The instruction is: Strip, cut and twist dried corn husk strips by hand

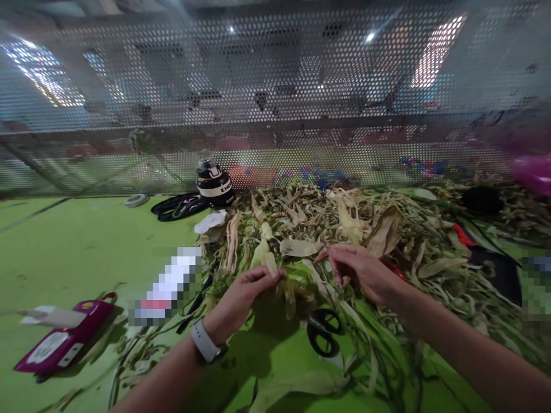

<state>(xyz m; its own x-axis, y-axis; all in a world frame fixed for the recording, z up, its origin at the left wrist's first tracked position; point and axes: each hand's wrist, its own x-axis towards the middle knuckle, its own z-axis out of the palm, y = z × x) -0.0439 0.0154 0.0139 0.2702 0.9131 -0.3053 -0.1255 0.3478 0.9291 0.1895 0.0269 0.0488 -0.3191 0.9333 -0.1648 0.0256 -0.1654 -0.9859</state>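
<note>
My left hand (253,289), with a white watch on its wrist, pinches a pale husk piece (269,261) near the middle of the view. To its right, my right hand (346,264) has its fingers bent close together beside the pile of dry husks (318,212); a thin brownish strip (321,256) is at its fingertips. Black-handled scissors (323,332) lie on the green surface below and between my hands. A long pale husk (301,387) lies nearer to me.
A black bottle (215,184) and a black pouch (181,205) stand behind at left, near perforated metal mesh (267,74). A magenta device (64,338) sits at far left. At right are a black item (495,272) and more husks.
</note>
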